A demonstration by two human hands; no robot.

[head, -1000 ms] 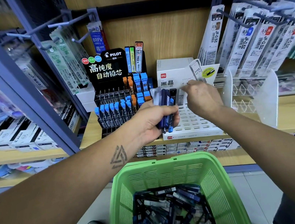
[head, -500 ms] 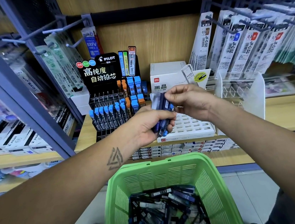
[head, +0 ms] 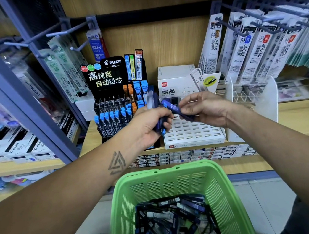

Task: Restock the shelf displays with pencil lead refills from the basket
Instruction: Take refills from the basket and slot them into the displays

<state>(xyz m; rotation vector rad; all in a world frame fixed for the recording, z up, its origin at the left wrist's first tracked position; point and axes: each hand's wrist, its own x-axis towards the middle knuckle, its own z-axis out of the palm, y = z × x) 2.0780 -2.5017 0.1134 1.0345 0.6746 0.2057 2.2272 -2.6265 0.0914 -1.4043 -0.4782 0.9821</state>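
Observation:
My left hand [head: 149,125] grips a bundle of blue lead refill cases [head: 154,102] upright over the shelf edge. My right hand [head: 205,108] pinches a single dark blue refill case [head: 172,107], tilted, right beside the bundle. Just behind both hands stands the white slotted display tray [head: 192,133], with a few dark cases in its back row. Left of it is the black Pilot display rack [head: 114,114], filled with blue- and orange-capped cases. Below, a green basket [head: 163,180] holds several loose refill cases [head: 174,223].
Pen refill packs hang on hooks [head: 254,46] at the upper right and upper left. A clear plastic divider stand [head: 253,102] sits right of the white tray. Small boxes [head: 191,155] line the lower shelf. A blue-grey shelf post [head: 17,100] runs along the left.
My right hand came back from the white tray to the bundle in my left hand and now pinches one blue case pulled from it. The view shifted slightly.

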